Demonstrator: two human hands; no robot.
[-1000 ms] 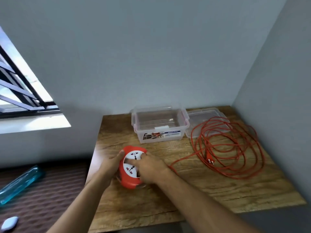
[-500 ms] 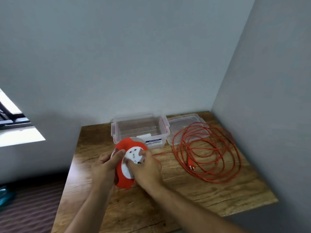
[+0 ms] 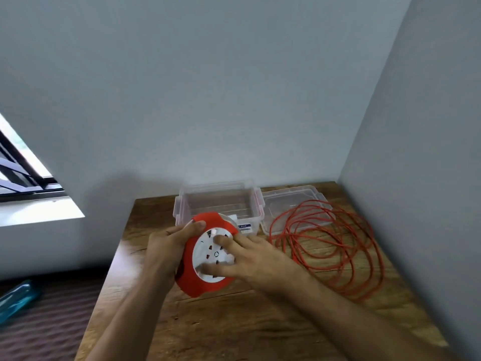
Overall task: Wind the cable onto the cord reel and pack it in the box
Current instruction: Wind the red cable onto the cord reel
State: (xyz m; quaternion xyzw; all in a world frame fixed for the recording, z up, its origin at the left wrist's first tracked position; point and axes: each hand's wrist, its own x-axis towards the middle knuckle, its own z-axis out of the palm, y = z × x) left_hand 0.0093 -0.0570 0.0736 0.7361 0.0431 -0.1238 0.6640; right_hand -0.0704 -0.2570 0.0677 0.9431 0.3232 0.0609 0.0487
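Note:
I hold a red cord reel (image 3: 194, 278) with a white socket face tilted up above the wooden table (image 3: 234, 329). My left hand (image 3: 166, 252) grips its left rim from behind. My right hand (image 3: 250, 259) lies over the white face with fingers spread on it. A long orange cable (image 3: 335, 246) lies in loose loops on the table to the right, and runs toward the reel behind my right hand. A clear plastic box (image 3: 218, 204) stands open just behind the reel.
The box's clear lid (image 3: 289, 201) lies flat right of the box, partly under the cable loops. Grey walls close the table at the back and right. A blue bottle (image 3: 15, 298) lies on the floor at left, under a window.
The reel has been lifted and tipped more upright in both hands, closer to the box. My right fingers have spread over the white face. The camera view has shifted.

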